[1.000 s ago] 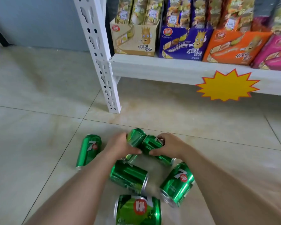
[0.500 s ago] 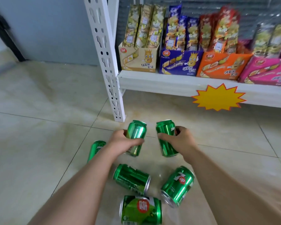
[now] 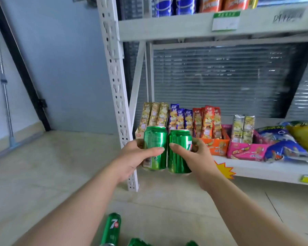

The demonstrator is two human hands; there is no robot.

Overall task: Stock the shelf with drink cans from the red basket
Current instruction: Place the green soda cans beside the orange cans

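My left hand [image 3: 133, 159] grips an upright green 7up can [image 3: 155, 139], and my right hand [image 3: 196, 157] grips a second green can [image 3: 178, 146]. The two cans are side by side and touching, raised in front of the white shelf's lower board [image 3: 267, 168]. A third green can [image 3: 112, 228] lies on the tiled floor near the bottom edge, and the tops of two more cans [image 3: 137, 242] peek in beside it. The red basket is out of view.
A white perforated shelf upright [image 3: 117, 86] stands just behind my left hand. The lower shelf holds snack boxes [image 3: 208, 121] and chip bags [image 3: 292, 141]. The upper shelf [image 3: 185, 27] carries blue and orange drink cans [image 3: 183, 5]. A grey wall is to the left.
Both hands lifted their cans from the floor and brought them together upright in front of the shelf. The view tilted upward, so most floor cans dropped out of sight.
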